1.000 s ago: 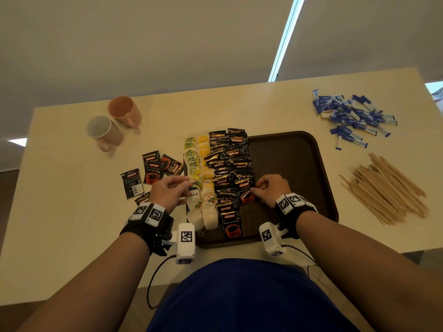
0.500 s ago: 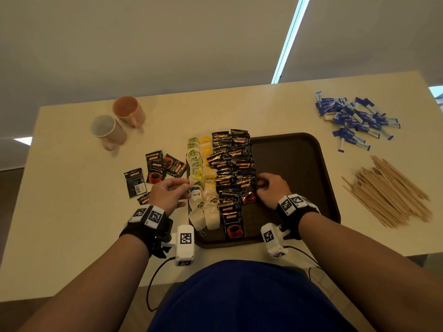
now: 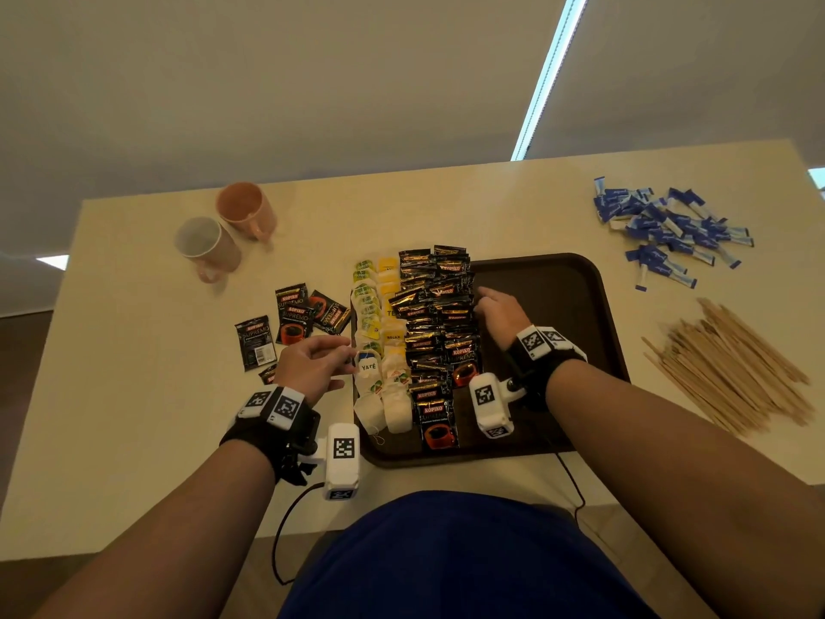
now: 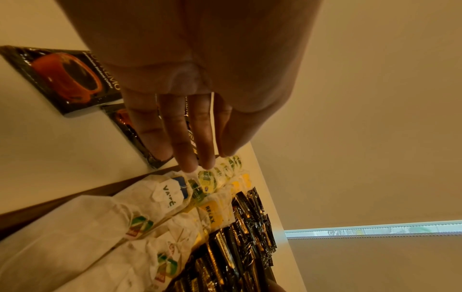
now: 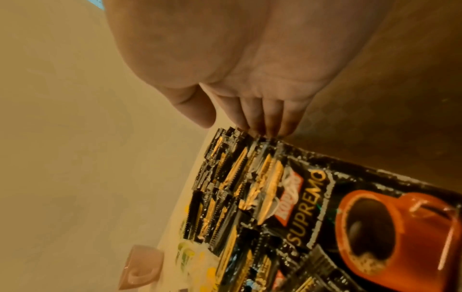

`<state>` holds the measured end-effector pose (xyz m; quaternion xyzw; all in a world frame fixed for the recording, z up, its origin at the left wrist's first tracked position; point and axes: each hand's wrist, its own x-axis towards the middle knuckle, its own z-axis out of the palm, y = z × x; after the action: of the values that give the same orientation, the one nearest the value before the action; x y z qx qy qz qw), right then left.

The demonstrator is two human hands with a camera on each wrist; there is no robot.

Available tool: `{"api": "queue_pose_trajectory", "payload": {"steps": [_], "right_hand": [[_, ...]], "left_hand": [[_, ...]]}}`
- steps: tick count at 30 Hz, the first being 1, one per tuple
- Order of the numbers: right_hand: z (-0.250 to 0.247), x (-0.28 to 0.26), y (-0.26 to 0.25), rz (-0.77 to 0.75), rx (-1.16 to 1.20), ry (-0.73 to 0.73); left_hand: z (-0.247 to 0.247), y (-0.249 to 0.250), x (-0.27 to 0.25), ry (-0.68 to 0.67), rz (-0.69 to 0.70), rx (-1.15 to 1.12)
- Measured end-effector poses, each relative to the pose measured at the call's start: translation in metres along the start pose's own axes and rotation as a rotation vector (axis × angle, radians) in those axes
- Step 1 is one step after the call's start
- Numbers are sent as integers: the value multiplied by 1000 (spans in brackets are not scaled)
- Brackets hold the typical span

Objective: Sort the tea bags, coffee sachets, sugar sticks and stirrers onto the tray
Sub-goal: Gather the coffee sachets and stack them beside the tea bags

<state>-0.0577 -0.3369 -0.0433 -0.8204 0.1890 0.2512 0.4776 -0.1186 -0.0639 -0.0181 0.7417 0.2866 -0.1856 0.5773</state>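
Note:
A dark brown tray (image 3: 549, 314) lies in front of me. Two columns of tea bags (image 3: 375, 332) fill its left edge, and overlapping black coffee sachets (image 3: 435, 314) lie beside them. My left hand (image 3: 346, 350) hovers at the tray's left rim, its straight fingers (image 4: 190, 158) touching the tea bag tags and holding nothing. My right hand (image 3: 480, 301) rests on the tray, its fingertips (image 5: 262, 128) pressed against the right edge of the sachet column. Several loose coffee sachets (image 3: 292, 314) lie on the table left of the tray. Blue sugar sticks (image 3: 669, 230) and wooden stirrers (image 3: 732, 368) lie in heaps at the right.
A pink mug (image 3: 245, 210) and a grey-rimmed mug (image 3: 205, 243) stand at the back left of the beige table (image 3: 134, 395). The tray's right half shows bare brown surface. A cable hangs over the table's near edge.
My right hand has slid away from me along the right edge of the coffee sachets, from the near end to the middle. My left hand stays by the tea bags.

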Motion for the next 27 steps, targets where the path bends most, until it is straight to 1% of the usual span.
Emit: {"api": "queue_pose_trajectory", "payload": {"steps": [2,4,7,10,12,16,18,20,23,27], "right_hand": [[2,1,-5,-1,43,-37],[1,4,-8,-7,75,-1],[-2,10,-11,27,79,54],[-4,20,-13,15,45,4],[-5,24,-15,41,58,-27],[-6,27,-23,-19,36,0],[-4,34,-24,-25,-22,-33],[-4,38,-27,-23,-47,-37],[-6,38,-30,-16,16,7],[-5,32,-37,2,-16,-5]], "left_hand": [[-1,0,2,7,-1,-3],[-2,0,3,10,-6,-7],[-3,-1,5,9,-9,-4],[-5,-2,7,16,-16,-3],[-6,-2,8,17,-19,-8],[-6,-1,8,26,-16,-23],[-6,-1,9,32,-15,-28],[-6,-1,10,32,-18,-23],[-6,-2,12,32,-23,-28],[-5,-4,14,32,-26,-28]]}}
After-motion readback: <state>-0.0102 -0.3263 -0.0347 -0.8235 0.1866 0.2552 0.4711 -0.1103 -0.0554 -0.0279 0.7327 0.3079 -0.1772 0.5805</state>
